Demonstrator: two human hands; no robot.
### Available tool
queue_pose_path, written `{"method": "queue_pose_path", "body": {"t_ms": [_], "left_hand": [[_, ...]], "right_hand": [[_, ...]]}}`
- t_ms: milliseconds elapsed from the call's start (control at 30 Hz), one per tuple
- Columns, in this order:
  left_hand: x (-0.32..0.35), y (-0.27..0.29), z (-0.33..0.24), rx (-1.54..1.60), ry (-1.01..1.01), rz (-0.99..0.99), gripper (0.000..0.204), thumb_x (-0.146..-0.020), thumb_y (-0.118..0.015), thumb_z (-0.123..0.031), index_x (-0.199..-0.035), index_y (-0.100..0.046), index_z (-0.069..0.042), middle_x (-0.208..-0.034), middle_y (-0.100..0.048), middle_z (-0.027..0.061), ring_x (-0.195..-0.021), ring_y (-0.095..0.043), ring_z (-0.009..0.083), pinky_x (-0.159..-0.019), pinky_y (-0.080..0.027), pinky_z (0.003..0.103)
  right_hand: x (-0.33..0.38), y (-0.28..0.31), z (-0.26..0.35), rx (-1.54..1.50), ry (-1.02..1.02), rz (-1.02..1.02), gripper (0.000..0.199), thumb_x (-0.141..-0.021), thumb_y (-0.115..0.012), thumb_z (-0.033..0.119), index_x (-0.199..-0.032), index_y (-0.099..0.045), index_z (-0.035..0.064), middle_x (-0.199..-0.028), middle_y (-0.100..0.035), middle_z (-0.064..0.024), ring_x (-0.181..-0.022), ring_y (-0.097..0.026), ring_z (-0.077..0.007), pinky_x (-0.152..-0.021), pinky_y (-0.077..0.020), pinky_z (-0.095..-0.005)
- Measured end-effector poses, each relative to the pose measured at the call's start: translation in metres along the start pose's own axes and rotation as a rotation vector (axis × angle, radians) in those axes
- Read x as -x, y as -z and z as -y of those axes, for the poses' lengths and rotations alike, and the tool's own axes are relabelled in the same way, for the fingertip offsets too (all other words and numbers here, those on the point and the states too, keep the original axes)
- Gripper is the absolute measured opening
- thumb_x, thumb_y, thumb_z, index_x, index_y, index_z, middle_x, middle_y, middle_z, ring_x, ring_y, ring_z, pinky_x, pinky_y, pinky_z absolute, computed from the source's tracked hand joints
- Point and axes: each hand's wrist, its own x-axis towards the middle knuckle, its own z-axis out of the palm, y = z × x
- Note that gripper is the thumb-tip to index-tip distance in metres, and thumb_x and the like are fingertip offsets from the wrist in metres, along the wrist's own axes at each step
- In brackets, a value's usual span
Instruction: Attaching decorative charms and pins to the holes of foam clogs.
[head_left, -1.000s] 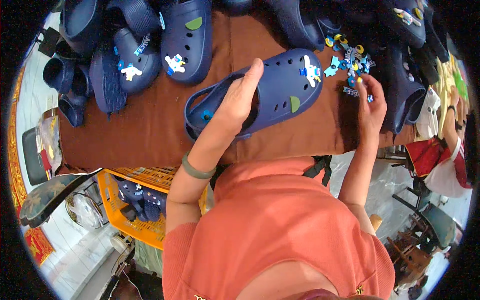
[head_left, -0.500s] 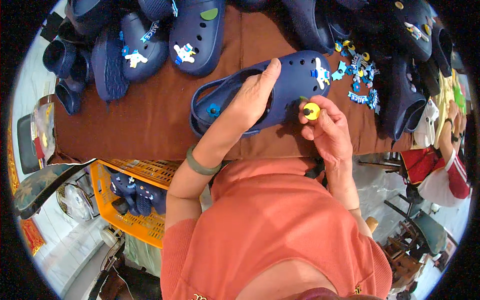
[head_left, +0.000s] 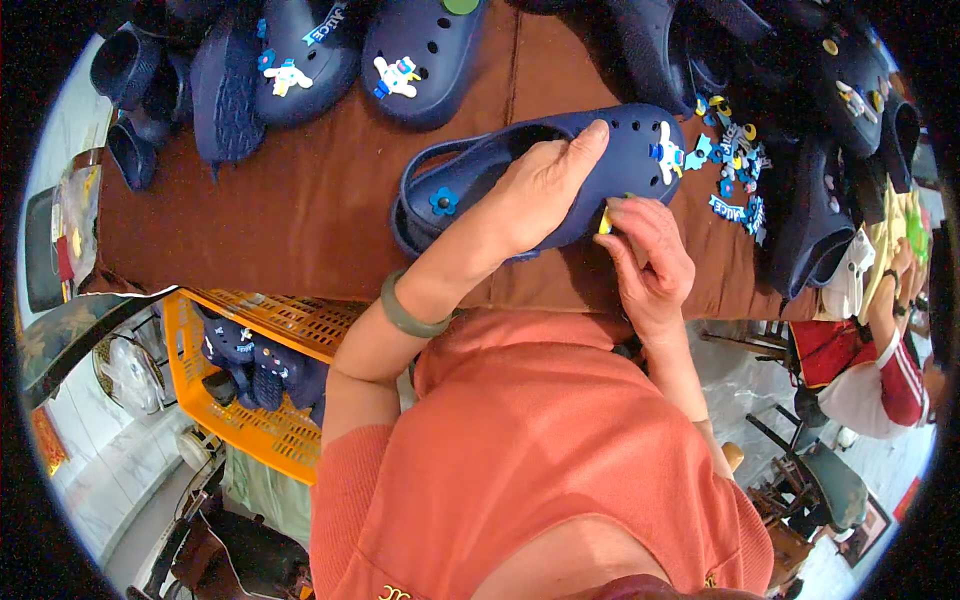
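A navy clog [head_left: 630, 150] lies on the brown cloth, its toe toward the right. My left hand [head_left: 535, 200] is closed on it, thumb over the upper and fingers hidden by the shoe. Between the thumb and fingers of my right hand [head_left: 655, 258] is a small yellow shoe charm [head_left: 605, 222], turned edge-on at the near side of the clog. A white character charm [head_left: 667, 152] sits near the toe, and a blue flower [head_left: 443, 201] shows at the heel. Right of the toe lies a pile of loose charms [head_left: 735, 160].
Several decorated navy clogs [head_left: 418, 65] line the back of the brown-covered table [head_left: 300, 240], with more dark clogs [head_left: 820, 215] at the right. An orange crate [head_left: 260, 445] holding clogs stands below at the left. Another person's arm [head_left: 885, 300] reaches in at the far right.
My right hand has turned the yellow charm from face-on to edge-on and brought it against the clog's near side. The view has shifted slightly; my left hand keeps its hold.
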Motion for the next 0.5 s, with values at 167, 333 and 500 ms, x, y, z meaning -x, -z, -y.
{"method": "queue_pose_path", "body": {"t_ms": [167, 333, 500], "left_hand": [[0.005, -0.002, -0.008, -0.349, -0.004, -0.053, 0.074, -0.103, -0.031, -0.053, -0.079, -0.066, 0.007, -0.081, -0.063, 0.0319, -0.087, -0.064, 0.0432, -0.079, -0.049, 0.048], [0.014, -0.001, -0.018, -0.535, -0.006, -0.016, 0.068, -0.102, -0.038, -0.047, -0.065, -0.061, 0.006, -0.075, -0.060, 0.0328, -0.081, -0.062, 0.0464, -0.071, -0.047, 0.054], [0.030, -0.002, -0.011, -0.591, -0.124, -0.080, 0.043, -0.096, -0.059, -0.034, -0.077, -0.062, 0.004, -0.066, -0.056, 0.0264, -0.058, -0.059, 0.0404, -0.052, -0.041, 0.046]], "right_hand": [[0.002, -0.004, -0.008, 0.245, 0.247, -0.046, 0.027, -0.072, -0.079, 0.006, -0.098, -0.071, 0.0120, -0.103, -0.072, -0.0020, -0.095, -0.065, -0.0218, -0.089, -0.0447, -0.0385], [0.003, -0.006, -0.012, 0.409, 0.258, -0.072, 0.029, -0.071, -0.080, 0.013, -0.098, -0.073, 0.0197, -0.105, -0.071, 0.0026, -0.096, -0.061, -0.0213, -0.091, -0.0404, -0.0433], [0.006, -0.011, -0.006, 0.299, 0.178, -0.112, 0.034, -0.068, -0.080, 0.015, -0.101, -0.073, 0.0208, -0.100, -0.067, 0.0027, -0.096, -0.054, -0.0236, -0.088, -0.0397, -0.0448]]}}
